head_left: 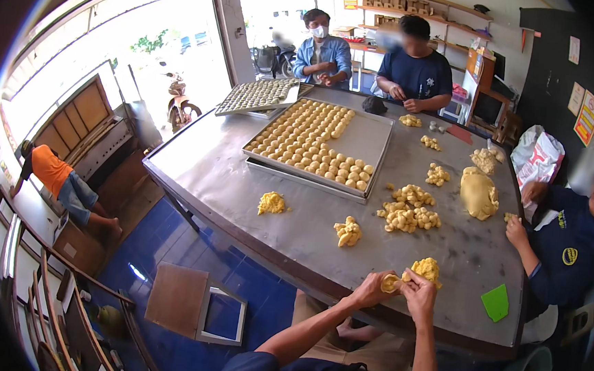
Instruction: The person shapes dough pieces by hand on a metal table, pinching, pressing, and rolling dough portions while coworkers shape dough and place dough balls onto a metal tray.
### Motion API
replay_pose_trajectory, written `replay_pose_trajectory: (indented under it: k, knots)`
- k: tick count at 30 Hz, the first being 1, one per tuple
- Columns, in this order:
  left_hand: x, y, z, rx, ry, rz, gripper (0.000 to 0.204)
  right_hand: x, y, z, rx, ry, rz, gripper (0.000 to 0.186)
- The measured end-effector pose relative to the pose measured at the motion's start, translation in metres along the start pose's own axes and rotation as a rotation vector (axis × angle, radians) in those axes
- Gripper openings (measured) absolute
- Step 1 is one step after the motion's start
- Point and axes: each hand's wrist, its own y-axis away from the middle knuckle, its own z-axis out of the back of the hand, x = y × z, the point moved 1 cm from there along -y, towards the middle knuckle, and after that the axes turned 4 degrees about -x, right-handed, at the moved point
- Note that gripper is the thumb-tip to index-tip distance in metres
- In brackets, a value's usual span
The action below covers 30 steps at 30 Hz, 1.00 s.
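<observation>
Near the table's front edge, my left hand (370,290) is closed on a small flattened round of yellow dough (389,283). My right hand (420,301) is right beside it, its fingers drawn together at the dough's edge. Whatever those fingers may hold is hidden. Just beyond my right hand lies a crumbly yellow heap (427,268). Ahead of my hands, a small pile of pale dough pieces (348,232) and a larger cluster of them (412,220) rest on the metal table (293,237). To their left is another yellow heap (271,203).
A big tray (358,145) holds rows of round dough balls; another filled tray (258,96) stands behind it. At right are a large dough lump (478,193) and a green scraper (495,303). Co-workers stand at the far side and sit at right. A stool (222,315) stands on the floor.
</observation>
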Motion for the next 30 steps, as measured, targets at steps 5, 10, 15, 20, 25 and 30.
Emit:
replay_pose_trajectory:
  k: [5,10,15,20,25,30]
  knots:
    - [0.024,-0.003,-0.008,-0.014,-0.115,-0.266,0.029,-0.024,-0.012,-0.007,0.167,0.265,-0.101,0.050]
    - [0.016,-0.004,-0.005,-0.035,-0.251,-0.238,0.035,0.009,-0.021,0.029,-0.166,0.700,0.362,0.049]
    - [0.010,-0.018,0.007,0.004,-0.015,-0.022,0.047,-0.018,-0.033,0.065,-0.093,0.798,0.263,0.044]
    - [0.021,-0.006,0.014,-0.068,0.256,-0.057,0.045,-0.007,-0.013,0.057,-0.023,0.820,0.135,0.042]
    - [0.044,0.000,0.025,0.025,-0.093,-0.280,0.028,-0.031,0.020,0.047,-0.208,0.817,0.220,0.044]
    - [0.034,-0.006,0.028,-0.094,-0.782,-0.506,0.018,-0.047,0.020,0.047,-0.217,0.756,0.183,0.048]
